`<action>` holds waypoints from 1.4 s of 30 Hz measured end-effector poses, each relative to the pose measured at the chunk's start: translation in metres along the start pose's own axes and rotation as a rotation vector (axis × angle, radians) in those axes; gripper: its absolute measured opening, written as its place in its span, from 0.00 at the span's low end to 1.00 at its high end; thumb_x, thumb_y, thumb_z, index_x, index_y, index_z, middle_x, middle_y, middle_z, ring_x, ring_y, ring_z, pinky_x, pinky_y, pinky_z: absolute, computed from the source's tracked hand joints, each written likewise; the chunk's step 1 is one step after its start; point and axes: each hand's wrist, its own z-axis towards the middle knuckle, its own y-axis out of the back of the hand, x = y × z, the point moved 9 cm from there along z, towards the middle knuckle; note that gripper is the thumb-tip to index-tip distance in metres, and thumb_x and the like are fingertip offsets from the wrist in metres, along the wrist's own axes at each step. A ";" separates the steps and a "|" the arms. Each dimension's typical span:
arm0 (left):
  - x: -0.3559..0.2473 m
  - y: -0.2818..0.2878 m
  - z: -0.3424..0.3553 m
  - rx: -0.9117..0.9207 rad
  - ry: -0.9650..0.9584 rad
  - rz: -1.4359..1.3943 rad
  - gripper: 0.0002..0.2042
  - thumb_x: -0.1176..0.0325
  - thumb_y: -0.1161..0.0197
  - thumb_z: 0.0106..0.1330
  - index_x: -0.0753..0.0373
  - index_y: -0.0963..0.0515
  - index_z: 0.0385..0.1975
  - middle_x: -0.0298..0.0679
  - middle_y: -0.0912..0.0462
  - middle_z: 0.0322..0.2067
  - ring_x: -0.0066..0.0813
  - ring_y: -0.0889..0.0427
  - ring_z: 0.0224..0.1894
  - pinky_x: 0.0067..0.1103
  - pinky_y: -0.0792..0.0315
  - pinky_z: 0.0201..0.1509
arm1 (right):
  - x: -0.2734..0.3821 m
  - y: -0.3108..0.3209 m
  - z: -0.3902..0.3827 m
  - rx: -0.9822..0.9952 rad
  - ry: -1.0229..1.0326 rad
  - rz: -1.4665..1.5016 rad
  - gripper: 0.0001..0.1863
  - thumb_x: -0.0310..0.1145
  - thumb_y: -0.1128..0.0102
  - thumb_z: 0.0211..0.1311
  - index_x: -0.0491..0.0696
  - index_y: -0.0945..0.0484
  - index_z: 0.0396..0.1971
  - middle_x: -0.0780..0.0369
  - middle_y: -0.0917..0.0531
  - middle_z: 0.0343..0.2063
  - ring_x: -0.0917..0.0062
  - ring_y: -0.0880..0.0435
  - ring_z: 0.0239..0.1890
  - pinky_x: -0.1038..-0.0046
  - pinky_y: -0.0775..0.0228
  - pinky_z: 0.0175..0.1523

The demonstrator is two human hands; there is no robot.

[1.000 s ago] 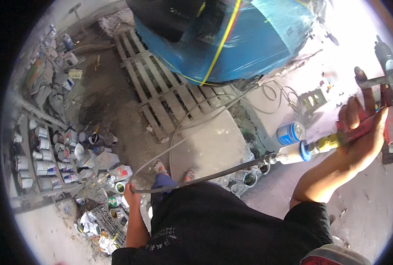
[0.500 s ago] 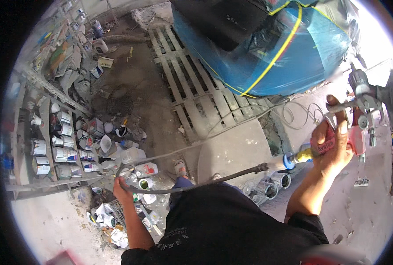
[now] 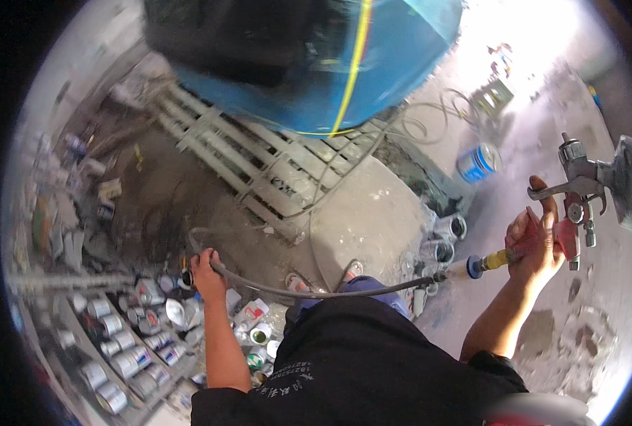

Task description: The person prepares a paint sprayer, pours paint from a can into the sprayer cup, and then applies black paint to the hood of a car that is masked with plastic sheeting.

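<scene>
My right hand point(image 3: 539, 248) is closed on the red grip of a spray gun point(image 3: 579, 170) with a grey metal cup point(image 3: 628, 184), at the right. A clear inline filter point(image 3: 463, 268) with a blue ring and a yellow fitting runs from the grip to a dark hose point(image 3: 337, 291). My left hand point(image 3: 209, 273) has its fingers curled round that hose, left of centre, out in front of my body.
A blue plastic-wrapped bulky object point(image 3: 394, 71) stands over a wooden pallet point(image 3: 223, 142). A grey board point(image 3: 362, 213) lies by my feet. Paint cans point(image 3: 127, 362) crowd shelves at lower left. Loose hoses, a blue can point(image 3: 476, 163) and open tins point(image 3: 440, 252) lie at the right.
My left hand has risen forward with the hose. The view has swung, shifting the wrapped object left and upward since half a second ago. The spray gun remains in my right hand.
</scene>
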 end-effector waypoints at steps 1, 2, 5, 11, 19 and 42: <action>-0.030 -0.010 0.011 0.071 -0.089 0.063 0.09 0.68 0.39 0.66 0.60 0.21 0.43 0.52 0.24 0.41 0.55 0.24 0.43 0.39 0.29 0.46 | -0.004 0.018 0.000 -0.040 0.006 -0.007 0.31 0.44 0.44 0.68 0.33 0.34 0.59 0.64 0.27 0.16 0.85 0.32 0.15 0.83 0.43 0.18; -0.042 -0.029 0.017 0.129 -0.107 0.056 0.09 0.68 0.40 0.66 0.60 0.22 0.44 0.52 0.24 0.41 0.55 0.24 0.44 0.39 0.29 0.47 | -0.007 0.035 -0.001 -0.079 0.012 -0.014 0.31 0.42 0.43 0.68 0.32 0.33 0.58 0.63 0.25 0.17 0.84 0.29 0.15 0.83 0.39 0.19; -0.077 -0.083 0.028 0.358 -0.120 0.077 0.13 0.70 0.41 0.66 0.58 0.23 0.49 0.53 0.26 0.44 0.56 0.26 0.48 0.40 0.30 0.50 | -0.018 0.079 -0.005 -0.140 -0.010 -0.057 0.25 0.37 0.45 0.68 0.32 0.30 0.56 0.63 0.21 0.19 0.84 0.27 0.16 0.83 0.36 0.20; -0.133 -0.172 0.022 0.597 -0.188 0.188 0.19 0.77 0.46 0.62 0.56 0.25 0.53 0.52 0.26 0.46 0.55 0.28 0.50 0.40 0.31 0.54 | -0.056 0.159 -0.003 -0.273 -0.056 -0.229 0.24 0.39 0.48 0.71 0.36 0.31 0.59 0.63 0.23 0.19 0.83 0.27 0.19 0.82 0.35 0.26; -0.188 -0.258 0.016 0.761 -0.284 0.293 0.20 0.73 0.44 0.59 0.59 0.25 0.53 0.52 0.25 0.46 0.54 0.27 0.50 0.40 0.31 0.55 | -0.123 0.250 0.007 -0.370 -0.134 -0.276 0.28 0.39 0.49 0.72 0.37 0.36 0.63 0.62 0.18 0.23 0.84 0.24 0.23 0.81 0.31 0.33; 0.021 -0.639 0.122 1.209 0.178 0.457 0.39 0.64 0.37 0.60 0.56 0.48 0.72 0.49 0.36 0.66 0.50 0.25 0.56 0.42 0.32 0.60 | -0.557 0.238 -0.017 -0.911 -0.730 -0.044 0.29 0.27 0.51 0.64 0.49 0.37 0.66 0.65 0.16 0.31 0.88 0.28 0.27 0.82 0.34 0.34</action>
